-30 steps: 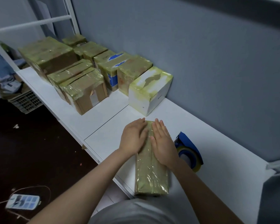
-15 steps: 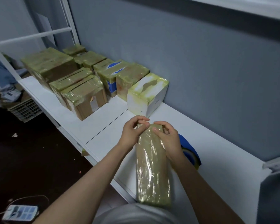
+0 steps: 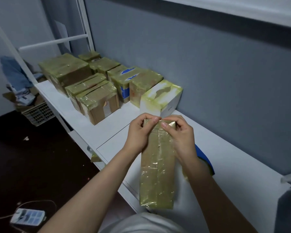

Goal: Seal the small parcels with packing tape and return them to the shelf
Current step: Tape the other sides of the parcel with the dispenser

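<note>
**Far-end seal on the long parcel, return to row pending**

Both hands work the far end of the long parcel (image 3: 158,169). The left hand (image 3: 138,132) has thumb and fingers curled round its far left corner. The right hand (image 3: 180,133) pinches the far right corner, thumb on top. The parcel is glossy with tape along its whole top. It lies lengthwise away from the person, and its near end reaches past the front edge of the shelf (image 3: 233,148). Whether its underside touches the shelf cannot be told.

Judgement: the step is the last pressing of tape over the far end, so sealing looks nearly done. The next move calls for a firm two-handed hold, a lift, and a set-down beside the white box (image 3: 161,98) at the end of the row of taped parcels (image 3: 94,91).

Edges and room: bare shelf shows along the wall (image 3: 225,81) right of the white box. The tape dispenser (image 3: 203,158) sits just beside the right forearm and could be knocked. The overhanging near end could tip toward the floor if released.
</note>
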